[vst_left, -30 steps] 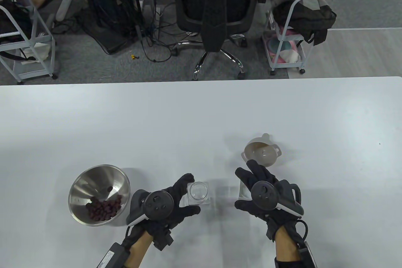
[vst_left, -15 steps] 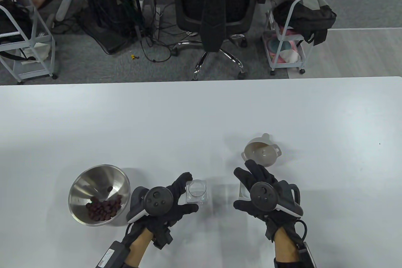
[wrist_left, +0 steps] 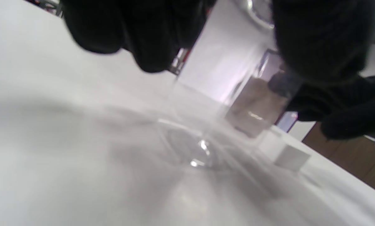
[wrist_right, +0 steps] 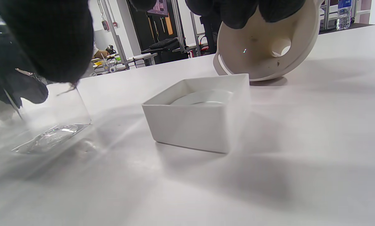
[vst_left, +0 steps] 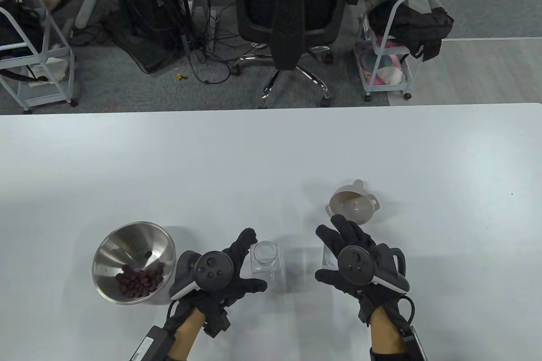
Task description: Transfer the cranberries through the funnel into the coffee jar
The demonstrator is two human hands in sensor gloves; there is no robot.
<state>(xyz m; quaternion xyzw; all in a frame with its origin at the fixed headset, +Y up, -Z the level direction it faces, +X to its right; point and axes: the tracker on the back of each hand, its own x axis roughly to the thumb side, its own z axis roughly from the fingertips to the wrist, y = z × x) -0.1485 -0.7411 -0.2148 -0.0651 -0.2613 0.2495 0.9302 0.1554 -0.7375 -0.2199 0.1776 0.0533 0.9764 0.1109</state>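
Note:
The clear square coffee jar [vst_left: 266, 256] stands open-mouthed on the table, also visible in the right wrist view [wrist_right: 46, 119]. My left hand [vst_left: 239, 265] flanks it, with fingers [wrist_left: 149, 40] to its left and the thumb below it, loosely spread. A steel bowl [vst_left: 127, 238] holding dark red cranberries [vst_left: 139, 280] sits to the left. The white funnel [vst_left: 353, 204] lies on its side at the right [wrist_right: 265, 47]. My right hand [vst_left: 338, 246] hovers with spread fingers over the white square lid [wrist_right: 203, 116], holding nothing.
The white table [vst_left: 271, 153] stretches far beyond the objects. Past its far edge stand an office chair [vst_left: 292, 18], wire carts [vst_left: 389, 56] and cables on the floor.
The left hand has lowered the jar onto the table and its fingers have loosened and spread away from the glass. The right hand has barely shifted.

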